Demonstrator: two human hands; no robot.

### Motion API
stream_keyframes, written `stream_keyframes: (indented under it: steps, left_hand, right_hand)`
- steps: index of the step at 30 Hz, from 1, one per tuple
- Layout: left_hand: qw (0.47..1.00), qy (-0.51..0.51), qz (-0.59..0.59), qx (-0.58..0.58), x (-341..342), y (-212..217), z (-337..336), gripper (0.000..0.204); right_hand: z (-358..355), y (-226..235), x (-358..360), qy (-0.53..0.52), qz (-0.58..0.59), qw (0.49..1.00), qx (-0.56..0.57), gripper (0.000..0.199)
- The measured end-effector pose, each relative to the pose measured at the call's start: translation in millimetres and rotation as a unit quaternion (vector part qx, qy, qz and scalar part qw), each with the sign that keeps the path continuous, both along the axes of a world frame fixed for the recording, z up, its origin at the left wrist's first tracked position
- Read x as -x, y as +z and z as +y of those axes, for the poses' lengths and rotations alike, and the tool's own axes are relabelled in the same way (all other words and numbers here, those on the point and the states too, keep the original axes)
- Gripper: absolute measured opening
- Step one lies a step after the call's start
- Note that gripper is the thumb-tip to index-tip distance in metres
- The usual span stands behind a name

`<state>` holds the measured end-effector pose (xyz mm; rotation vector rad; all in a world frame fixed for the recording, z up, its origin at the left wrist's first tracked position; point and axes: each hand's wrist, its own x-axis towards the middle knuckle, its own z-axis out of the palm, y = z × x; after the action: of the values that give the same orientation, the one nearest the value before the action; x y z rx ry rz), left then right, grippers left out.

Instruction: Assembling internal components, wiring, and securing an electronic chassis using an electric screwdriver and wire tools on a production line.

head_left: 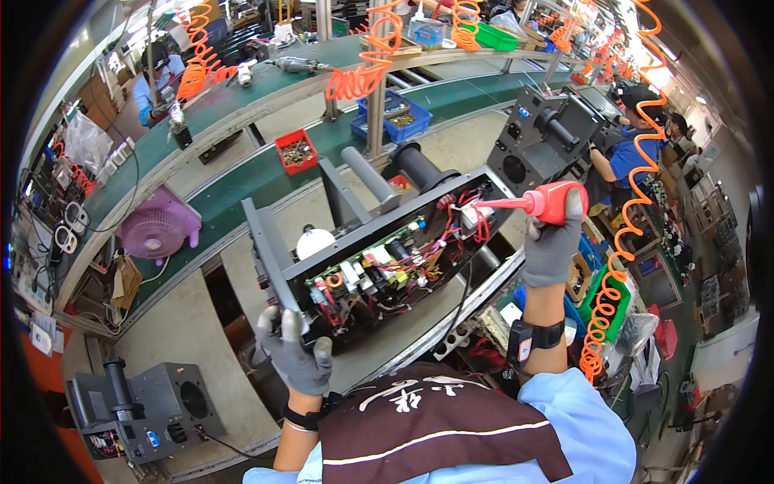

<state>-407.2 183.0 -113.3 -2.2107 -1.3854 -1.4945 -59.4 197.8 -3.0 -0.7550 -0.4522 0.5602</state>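
In front of me lies a dark metal machine housing (271, 242), its open side showing a circuit board (379, 266) and bundles of coloured wires. My right hand (552, 246), in a grey glove, is closed round a red squeeze bottle (556, 202). The bottle's long thin nozzle (504, 202) points left, its tip at a white connector (470, 216) among red wires at the housing's right end. My left hand (297, 355), also gloved, rests against the near left corner of the housing with its fingers apart. A white round part (314, 241) sits behind the housing's front bar.
Similar dark machines stand at the lower left (165, 407) and upper right (540, 133). Beyond are a red bin of screws (296, 152), blue bins (403, 121) and a purple fan (159, 226). An orange coiled hose (601, 323) hangs at right, near a co-worker (625, 153).
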Motion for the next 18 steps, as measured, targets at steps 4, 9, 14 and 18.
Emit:
stream_keyframes:
  steps: [4, 9, 14, 18]
  left_hand:
    - [0.999, 0.006, -0.053, -0.008, -8.4, -5.5, 3.8, 0.064]
    - [0.998, 0.026, -0.057, -0.030, -13.5, -2.9, 9.7, 0.060]
    - [0.995, -0.009, -0.090, 0.029, -13.1, 15.6, 36.4, 0.048]
    - [0.983, -0.049, -0.163, 0.065, -8.4, 37.1, 85.9, 0.049]
  right_hand:
    - [9.7, -32.1, -29.8, 0.041, 0.111, 0.993, 0.004, 0.034]
    - [27.2, -53.5, -41.9, 0.188, 0.165, 0.965, -0.080, 0.040]
    - [66.0, -50.3, -46.5, 0.262, 0.196, 0.936, -0.128, 0.040]
    - [114.9, -38.3, -45.6, 0.283, 0.127, 0.946, -0.098, 0.036]
